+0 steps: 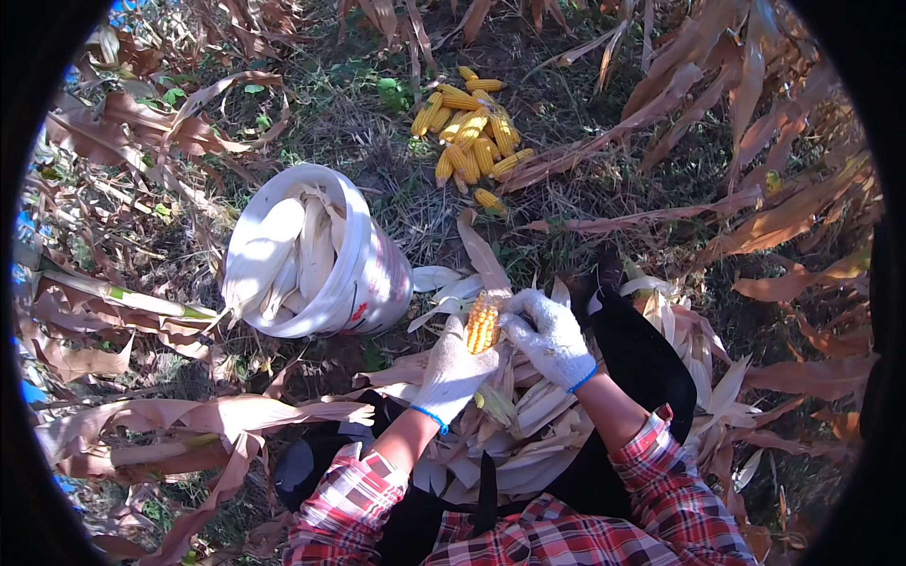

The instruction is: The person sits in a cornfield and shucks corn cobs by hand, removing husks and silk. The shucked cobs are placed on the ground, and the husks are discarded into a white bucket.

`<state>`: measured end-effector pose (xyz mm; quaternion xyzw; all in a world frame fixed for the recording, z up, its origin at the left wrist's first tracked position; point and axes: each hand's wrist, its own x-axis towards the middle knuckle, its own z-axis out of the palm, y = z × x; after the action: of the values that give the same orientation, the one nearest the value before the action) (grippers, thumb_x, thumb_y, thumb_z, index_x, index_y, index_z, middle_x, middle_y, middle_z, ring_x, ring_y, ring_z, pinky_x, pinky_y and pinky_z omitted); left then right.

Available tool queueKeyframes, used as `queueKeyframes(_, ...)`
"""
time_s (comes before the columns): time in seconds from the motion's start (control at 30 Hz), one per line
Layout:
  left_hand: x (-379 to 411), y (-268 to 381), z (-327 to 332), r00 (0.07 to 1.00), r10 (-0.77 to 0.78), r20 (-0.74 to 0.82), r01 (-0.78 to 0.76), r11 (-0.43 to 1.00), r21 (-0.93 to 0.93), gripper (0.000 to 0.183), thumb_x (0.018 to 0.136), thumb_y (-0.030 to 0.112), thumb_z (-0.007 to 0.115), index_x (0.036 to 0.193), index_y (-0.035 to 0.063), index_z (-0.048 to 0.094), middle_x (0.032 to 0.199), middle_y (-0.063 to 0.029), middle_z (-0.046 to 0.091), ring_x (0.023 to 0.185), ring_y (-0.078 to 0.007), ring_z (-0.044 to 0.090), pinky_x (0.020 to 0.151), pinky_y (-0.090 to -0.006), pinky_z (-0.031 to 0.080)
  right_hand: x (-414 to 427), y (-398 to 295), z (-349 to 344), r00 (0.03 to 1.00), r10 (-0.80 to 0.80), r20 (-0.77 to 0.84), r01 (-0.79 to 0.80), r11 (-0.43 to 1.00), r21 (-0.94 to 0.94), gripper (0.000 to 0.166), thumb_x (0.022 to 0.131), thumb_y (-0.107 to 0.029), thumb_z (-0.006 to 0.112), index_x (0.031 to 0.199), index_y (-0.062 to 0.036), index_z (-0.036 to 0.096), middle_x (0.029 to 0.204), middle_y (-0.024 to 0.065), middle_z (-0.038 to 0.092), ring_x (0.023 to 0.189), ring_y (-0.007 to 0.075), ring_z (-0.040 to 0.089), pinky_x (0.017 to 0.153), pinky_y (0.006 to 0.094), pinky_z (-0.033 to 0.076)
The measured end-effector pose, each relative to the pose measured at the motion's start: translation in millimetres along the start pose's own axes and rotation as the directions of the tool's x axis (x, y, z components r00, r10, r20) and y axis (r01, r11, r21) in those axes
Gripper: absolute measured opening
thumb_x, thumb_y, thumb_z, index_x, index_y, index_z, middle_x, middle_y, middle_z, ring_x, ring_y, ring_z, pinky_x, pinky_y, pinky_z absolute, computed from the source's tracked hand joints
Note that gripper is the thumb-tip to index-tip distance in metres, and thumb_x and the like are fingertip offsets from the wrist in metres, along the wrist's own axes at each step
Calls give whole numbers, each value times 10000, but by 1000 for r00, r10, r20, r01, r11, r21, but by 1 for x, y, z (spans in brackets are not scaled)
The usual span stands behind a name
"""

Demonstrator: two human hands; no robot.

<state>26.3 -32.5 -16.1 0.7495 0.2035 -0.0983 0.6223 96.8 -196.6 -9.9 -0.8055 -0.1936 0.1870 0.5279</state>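
My left hand [456, 368], in a white knit glove with a blue cuff edge, grips a husked yellow corn cob [483, 324] held upright. Close against the cob's right side is my right hand [548, 336], gloved the same way, with its fingers curled; whether its fingertips pinch anything is hard to see. Pale loose corn husks [541, 410] lie heaped below both hands, between my legs. A white plastic bucket [361, 247] to the left leans towards the left and holds several ears in pale husks [272, 244]. Beyond the hands, husked yellow cobs [471, 131] are piled on the ground.
Dry corn stalks and brown leaves [800, 212] crowd the right side. More dry leaves [212, 417] and a partly green stalk [120, 290] lie at the left. Grass and straw cover the soil around the bucket. One yellow cob [488, 200] lies slightly nearer than the pile.
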Motion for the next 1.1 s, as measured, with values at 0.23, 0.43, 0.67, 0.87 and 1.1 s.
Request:
queueKeyframes(0.23,11,-3,-8,999,39,34,-29,965,-261,571,776,89,766,1278,20,503,1099,-62,631,1000,-153,625,893,-317,510,-11,66,1,908,-206,366,409,628,-662,309,876,-195,606,1175,-118,617,1106,127,670,978,362,664,814,455,540)
queueKeyframes(0.43,2,1,-15,970,241,-33,-242,970,-40,526,816,25,694,1310,16,513,1129,-59,621,1004,-132,608,844,-299,516,9,26,-5,986,33,162,-73,965,251,603,974,-307,638,1459,-49,389,1284,138,619,1193,311,591,1012,408,481)
queueKeyframes(0.67,-18,-29,-9,867,222,446,-429,789,440,557,890,326,631,1360,56,501,1026,-141,656,968,-282,660,854,-387,513,16,105,53,902,207,378,-382,790,480,391,982,-162,589,1349,-32,555,1248,94,642,1081,211,652,892,347,559)
queueKeyframes(0.87,-47,14,-5,799,120,589,-598,261,758,645,820,329,683,1388,92,490,1237,-121,562,1143,-318,578,972,-509,408,110,98,27,854,472,217,-406,345,846,401,1012,-422,563,1202,-70,591,1105,92,654,852,226,681,699,382,600)
queueKeyframes(1.1,-34,25,-25,896,156,417,-445,307,841,476,863,379,642,1226,80,568,1196,-158,576,1066,-330,631,929,-462,476,111,-13,-10,949,313,26,-237,660,713,201,998,-230,601,1095,-54,600,896,73,670,683,144,640,583,258,539)
